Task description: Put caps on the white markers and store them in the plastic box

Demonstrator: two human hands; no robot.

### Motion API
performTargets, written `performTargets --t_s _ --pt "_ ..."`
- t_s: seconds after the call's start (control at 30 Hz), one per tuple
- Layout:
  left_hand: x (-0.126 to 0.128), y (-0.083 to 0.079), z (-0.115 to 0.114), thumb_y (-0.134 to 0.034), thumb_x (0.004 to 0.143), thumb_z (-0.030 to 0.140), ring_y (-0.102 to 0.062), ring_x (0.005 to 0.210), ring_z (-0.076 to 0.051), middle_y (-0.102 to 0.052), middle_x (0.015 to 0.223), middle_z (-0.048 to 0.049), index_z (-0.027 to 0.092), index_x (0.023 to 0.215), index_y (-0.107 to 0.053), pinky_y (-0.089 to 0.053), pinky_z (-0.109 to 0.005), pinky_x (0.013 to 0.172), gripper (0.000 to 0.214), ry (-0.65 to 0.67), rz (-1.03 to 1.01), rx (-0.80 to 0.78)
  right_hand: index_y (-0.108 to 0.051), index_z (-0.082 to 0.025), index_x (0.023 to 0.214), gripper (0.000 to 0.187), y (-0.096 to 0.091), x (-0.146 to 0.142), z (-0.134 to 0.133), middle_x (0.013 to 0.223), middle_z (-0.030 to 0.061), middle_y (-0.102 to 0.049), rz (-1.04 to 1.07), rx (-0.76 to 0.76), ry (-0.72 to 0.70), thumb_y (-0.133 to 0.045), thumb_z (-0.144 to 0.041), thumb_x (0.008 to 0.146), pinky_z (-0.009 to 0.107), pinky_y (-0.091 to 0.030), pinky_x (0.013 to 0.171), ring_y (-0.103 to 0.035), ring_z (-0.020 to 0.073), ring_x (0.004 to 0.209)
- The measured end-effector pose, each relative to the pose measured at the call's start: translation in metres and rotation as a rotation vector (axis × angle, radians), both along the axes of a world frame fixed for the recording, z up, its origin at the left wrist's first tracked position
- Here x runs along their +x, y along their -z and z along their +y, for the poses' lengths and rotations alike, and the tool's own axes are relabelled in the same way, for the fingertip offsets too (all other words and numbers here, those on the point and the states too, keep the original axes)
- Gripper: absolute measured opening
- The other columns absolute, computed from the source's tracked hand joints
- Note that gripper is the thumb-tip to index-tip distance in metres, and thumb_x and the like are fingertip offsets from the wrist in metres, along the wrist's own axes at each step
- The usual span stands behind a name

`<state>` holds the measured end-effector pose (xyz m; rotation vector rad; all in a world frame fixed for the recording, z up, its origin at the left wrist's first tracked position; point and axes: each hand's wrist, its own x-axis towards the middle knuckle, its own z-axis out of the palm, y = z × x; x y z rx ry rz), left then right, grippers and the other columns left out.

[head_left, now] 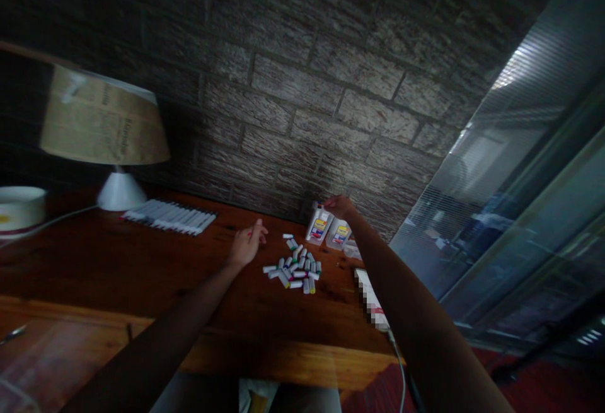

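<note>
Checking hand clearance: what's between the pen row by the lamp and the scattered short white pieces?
In the head view, the left hand is there, over the tabletop between the row of pens and the short white pieces.

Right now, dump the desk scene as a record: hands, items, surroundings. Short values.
left_hand: left hand between pen row and pile of small white cylinders; nothing clearly held
right_hand: right hand at top of left labelled container; grip unclear
cylinders: loose, some with coloured ends
containers: right labelled container beside the left one; another clear piece partly behind the right arm
pens: side by side, near lamp
surface: wooden table
backdrop: brick wall
</note>
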<state>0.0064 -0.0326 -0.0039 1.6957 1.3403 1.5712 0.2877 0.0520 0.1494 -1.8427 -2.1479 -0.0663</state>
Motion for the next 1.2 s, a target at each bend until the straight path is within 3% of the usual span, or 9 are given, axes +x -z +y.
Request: performTargets --t_s 0.2,0.6,0.83,1.2 --pt "0.000 0.000 0.000 -0.024 0.093 0.062 -0.065 0.066 -0.019 -0.067 0.062 -0.0033 0.019 0.074 -0.067 -0.047 -0.029 0.069 0.063 0.001 0.003 0.004 -0.075 -0.022 0.091 0.014 -0.001 -0.001 -0.004 0.090 0.0015 -0.076 0.000 0.045 0.021 -0.065 -0.020 0.082 0.020 -0.051 0.078 -0.071 0.0166 0.088" --pt "-0.001 -0.002 -0.002 -0.023 0.094 0.060 -0.066 0.067 -0.019 -0.067 0.062 -0.0027 0.020 0.075 -0.067 -0.047 -0.030 0.071 0.062 -0.004 0.042 0.012 -0.073 -0.021 0.101 0.023 -0.031 -0.001 -0.020 0.102 0.0062 -0.075 -0.088 0.273 0.100 -0.057 -0.025 0.085 0.021 -0.048 0.083 -0.069 0.0181 0.096" --pt "-0.001 0.003 0.003 -0.025 0.094 0.060 -0.066 0.067 -0.019 -0.067 0.062 -0.0026 0.020 0.075 -0.067 -0.048 -0.029 0.069 0.061 -0.004 0.016 0.017 -0.073 -0.019 0.104 0.025 -0.022 -0.005 -0.019 0.106 0.0087 -0.074 -0.167 0.212 0.160 -0.055 -0.024 0.087 0.023 -0.048 0.086 -0.069 0.0203 0.101" --pt "-0.001 -0.001 -0.001 -0.023 0.094 0.061 -0.066 0.066 -0.018 -0.067 0.062 -0.0023 0.020 0.076 -0.067 -0.048 -0.029 0.069 0.063 -0.011 0.021 0.019 -0.074 -0.022 0.103 0.025 -0.010 -0.004 -0.020 0.109 0.0042 -0.074 -0.241 0.087 0.168 -0.055 -0.022 0.088 0.022 -0.048 0.090 -0.067 0.0187 0.105"
